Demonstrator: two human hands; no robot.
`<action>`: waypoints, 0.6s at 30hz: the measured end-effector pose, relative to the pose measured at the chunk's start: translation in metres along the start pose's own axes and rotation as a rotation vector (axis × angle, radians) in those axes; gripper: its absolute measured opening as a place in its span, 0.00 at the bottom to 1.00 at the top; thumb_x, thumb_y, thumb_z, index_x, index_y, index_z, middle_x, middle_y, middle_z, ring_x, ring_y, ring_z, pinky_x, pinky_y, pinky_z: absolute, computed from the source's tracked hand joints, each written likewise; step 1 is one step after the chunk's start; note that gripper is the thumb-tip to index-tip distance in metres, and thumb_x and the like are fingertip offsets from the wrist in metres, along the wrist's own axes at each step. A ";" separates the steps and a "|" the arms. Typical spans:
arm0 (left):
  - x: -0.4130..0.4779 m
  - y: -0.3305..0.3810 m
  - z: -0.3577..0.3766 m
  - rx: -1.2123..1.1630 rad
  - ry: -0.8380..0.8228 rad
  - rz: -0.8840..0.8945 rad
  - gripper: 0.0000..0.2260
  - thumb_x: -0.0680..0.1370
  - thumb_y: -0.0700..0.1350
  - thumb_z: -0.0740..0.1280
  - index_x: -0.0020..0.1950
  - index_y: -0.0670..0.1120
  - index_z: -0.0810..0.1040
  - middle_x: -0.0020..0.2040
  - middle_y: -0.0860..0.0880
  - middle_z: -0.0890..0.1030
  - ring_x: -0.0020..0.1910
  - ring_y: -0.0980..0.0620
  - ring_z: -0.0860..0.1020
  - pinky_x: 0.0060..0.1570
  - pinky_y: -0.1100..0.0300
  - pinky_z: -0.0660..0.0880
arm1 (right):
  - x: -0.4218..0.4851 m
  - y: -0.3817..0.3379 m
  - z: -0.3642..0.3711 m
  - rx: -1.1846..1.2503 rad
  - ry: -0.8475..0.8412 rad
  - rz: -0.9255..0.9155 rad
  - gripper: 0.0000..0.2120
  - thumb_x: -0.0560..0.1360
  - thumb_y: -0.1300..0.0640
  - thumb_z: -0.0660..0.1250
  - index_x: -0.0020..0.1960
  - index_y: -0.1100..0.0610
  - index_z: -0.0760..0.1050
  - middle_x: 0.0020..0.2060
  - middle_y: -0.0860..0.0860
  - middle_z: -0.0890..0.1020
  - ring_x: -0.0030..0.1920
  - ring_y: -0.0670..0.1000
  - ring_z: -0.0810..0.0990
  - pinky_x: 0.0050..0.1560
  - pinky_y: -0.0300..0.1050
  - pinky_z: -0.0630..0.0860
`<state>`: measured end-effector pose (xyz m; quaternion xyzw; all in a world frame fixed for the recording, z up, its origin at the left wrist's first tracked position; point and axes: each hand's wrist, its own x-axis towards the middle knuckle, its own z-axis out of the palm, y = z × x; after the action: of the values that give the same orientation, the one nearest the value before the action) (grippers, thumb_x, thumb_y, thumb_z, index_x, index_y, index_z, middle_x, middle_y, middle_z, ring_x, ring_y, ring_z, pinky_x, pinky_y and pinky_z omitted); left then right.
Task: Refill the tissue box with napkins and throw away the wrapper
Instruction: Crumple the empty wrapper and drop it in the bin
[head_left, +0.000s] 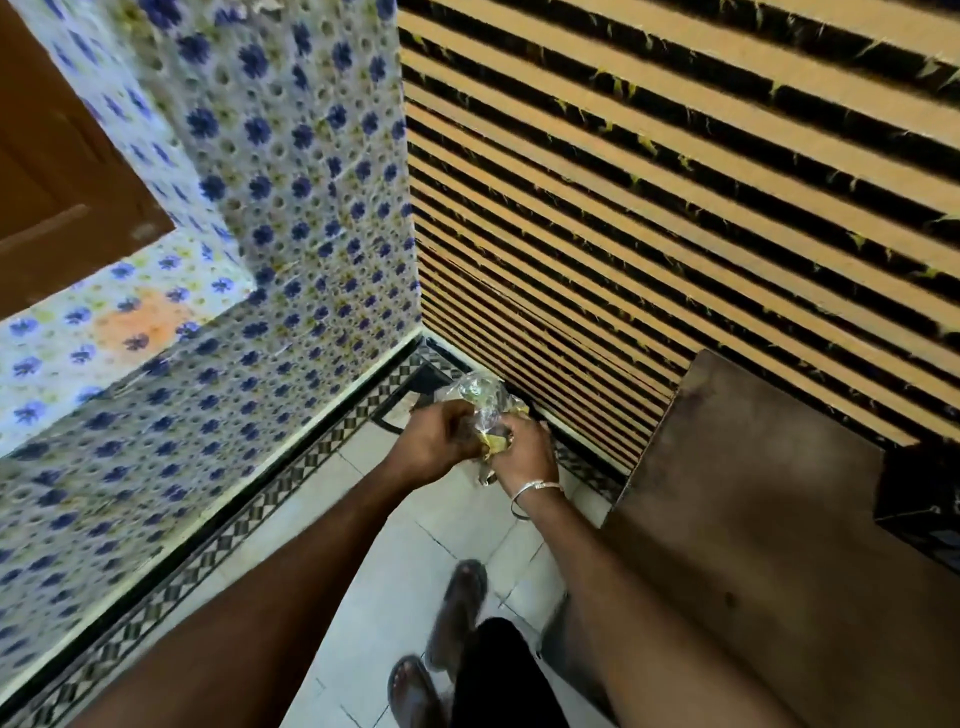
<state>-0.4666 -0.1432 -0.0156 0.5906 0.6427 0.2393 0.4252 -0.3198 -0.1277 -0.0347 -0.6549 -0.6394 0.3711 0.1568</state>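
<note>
A crumpled clear plastic wrapper (480, 402) with yellow print is bunched between both hands, out in front of me above the floor corner. My left hand (434, 441) grips its left side with closed fingers. My right hand (524, 449), with a silver bangle on the wrist, holds its right and lower part. The tissue box and the napkins are out of view.
A dark brown wooden tabletop (753, 519) fills the lower right, with a dark object (919, 504) at its far edge. A slatted orange-and-black wall (675, 182) stands ahead, blue-flowered tiled wall (260, 260) at left. My sandalled feet (457, 613) are on pale floor tiles (395, 571).
</note>
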 end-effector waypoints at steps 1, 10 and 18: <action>0.016 -0.002 0.000 0.009 -0.024 0.014 0.07 0.71 0.42 0.76 0.46 0.48 0.80 0.36 0.54 0.80 0.32 0.65 0.77 0.33 0.70 0.69 | 0.012 0.001 0.002 0.016 0.023 0.030 0.18 0.68 0.64 0.70 0.57 0.58 0.80 0.55 0.56 0.82 0.56 0.58 0.78 0.56 0.47 0.76; 0.152 -0.056 0.010 0.085 -0.007 0.028 0.07 0.73 0.43 0.75 0.48 0.44 0.81 0.38 0.55 0.80 0.34 0.63 0.74 0.34 0.74 0.65 | 0.146 0.025 0.047 0.273 -0.042 0.217 0.17 0.66 0.67 0.67 0.52 0.54 0.82 0.48 0.53 0.85 0.50 0.51 0.81 0.57 0.48 0.78; 0.265 -0.163 0.073 0.060 -0.006 -0.173 0.10 0.74 0.39 0.69 0.54 0.39 0.83 0.50 0.40 0.85 0.50 0.44 0.82 0.47 0.70 0.68 | 0.263 0.107 0.128 0.509 -0.193 0.451 0.03 0.65 0.61 0.67 0.38 0.55 0.76 0.34 0.55 0.79 0.41 0.56 0.78 0.47 0.57 0.77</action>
<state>-0.4810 0.0669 -0.2562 0.5459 0.6971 0.1805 0.4283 -0.3552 0.0747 -0.2692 -0.6815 -0.3777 0.6039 0.1681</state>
